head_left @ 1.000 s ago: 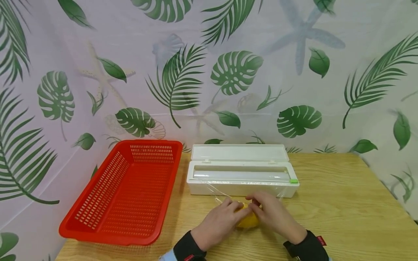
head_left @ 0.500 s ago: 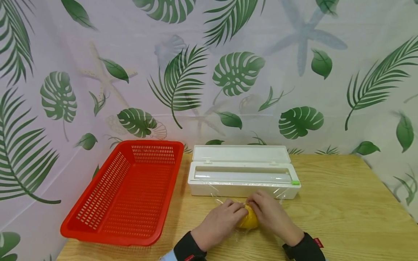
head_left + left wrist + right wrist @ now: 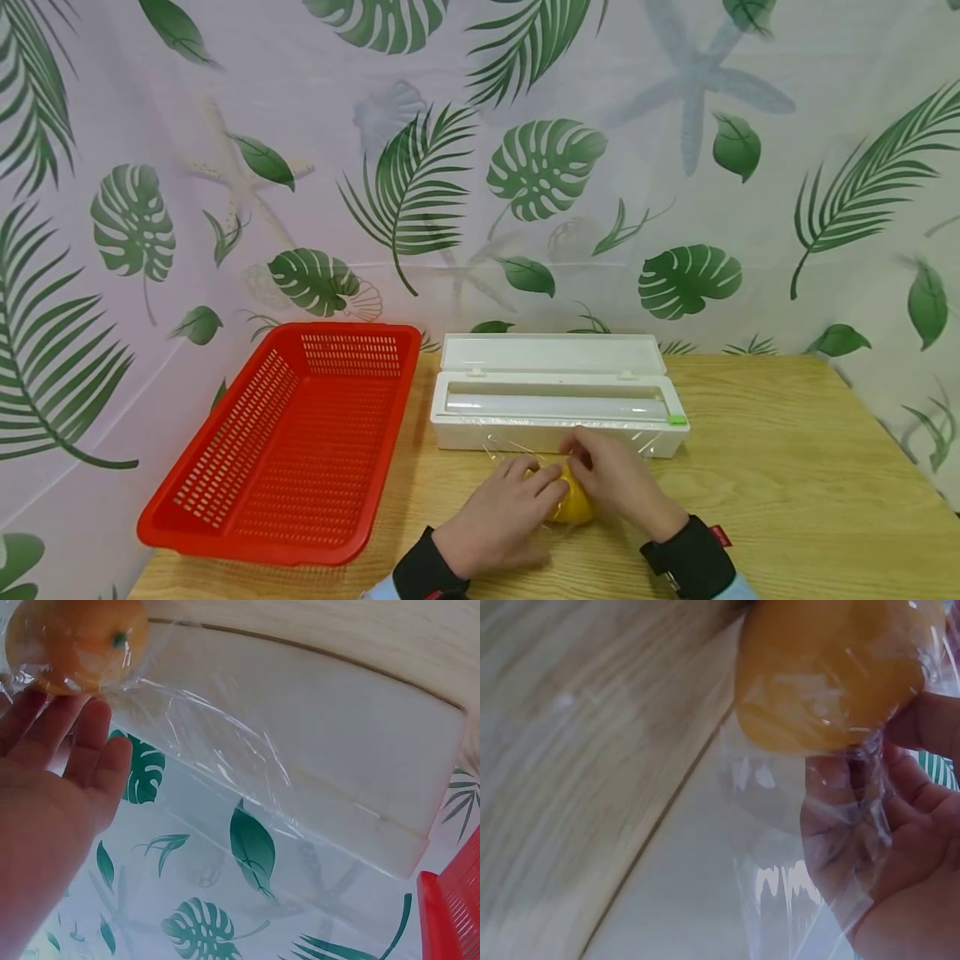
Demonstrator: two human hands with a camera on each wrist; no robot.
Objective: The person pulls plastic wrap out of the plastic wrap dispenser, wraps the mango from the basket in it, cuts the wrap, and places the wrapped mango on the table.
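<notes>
A white cloth [image 3: 555,242] printed with green leaves was hung behind a wooden table [image 3: 780,467]. On the far left of the table, a red basket [image 3: 255,548] was placed at a slant, with nothing seen inside it. Next, the left hand [image 3: 495,517] was laid against the fruit [image 3: 573,504], its fingers loosely bent over the near side and its thumb held well away, so nothing was gripped by it. The fruit was set on the table in front of a white box [image 3: 486,436], with clear film [image 3: 236,724] stretched over it from the roll [image 3: 555,406] inside. On the right, film was pinched closely between thumb and fingers by the right hand [image 3: 618,483], just beside the fruit.

Compared with half a second earlier, the left thumb had been spread outward and the right hand shifted slightly toward the box, while the fruit was left almost in place. By judgement, the film was being gathered and the wrapping was unfinished, since no cut was visible.

The film's underside was hidden, and the left fingertips were partly cut off in the left wrist view. The right fingers were blurred by glare.
</notes>
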